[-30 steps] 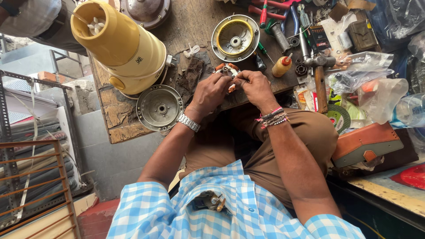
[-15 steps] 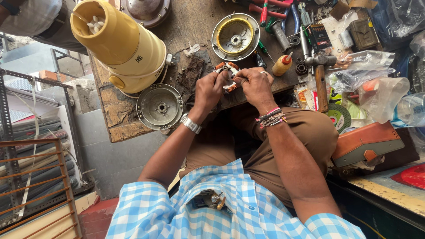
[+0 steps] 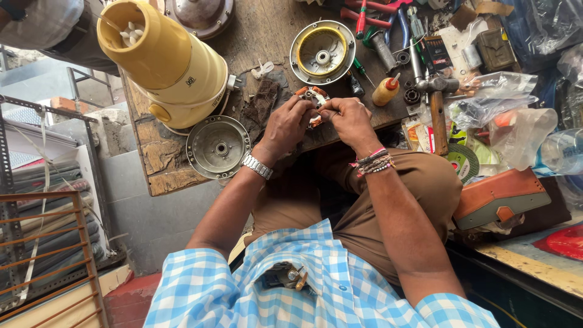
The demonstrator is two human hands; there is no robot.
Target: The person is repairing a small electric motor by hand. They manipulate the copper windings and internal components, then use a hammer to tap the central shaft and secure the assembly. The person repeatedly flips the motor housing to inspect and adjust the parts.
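Both hands meet over the near edge of the wooden surface (image 3: 267, 30); the left hand (image 3: 285, 124) and the right hand (image 3: 347, 118) are curled around a small round motor part (image 3: 311, 100) with copper wire coils, gripping it from both sides; a silver watch (image 3: 257, 166) sits on the left wrist; a yellow mixer base (image 3: 167, 61) lies tipped over to the left; a round metal cover (image 3: 218, 147) lies near the left arm; a small yellow oil bottle (image 3: 387, 91) stands just right of the hands.

Worn wooden bench (image 3: 267, 24) bears yellow mixer body (image 3: 167, 64), metal covers, tools.
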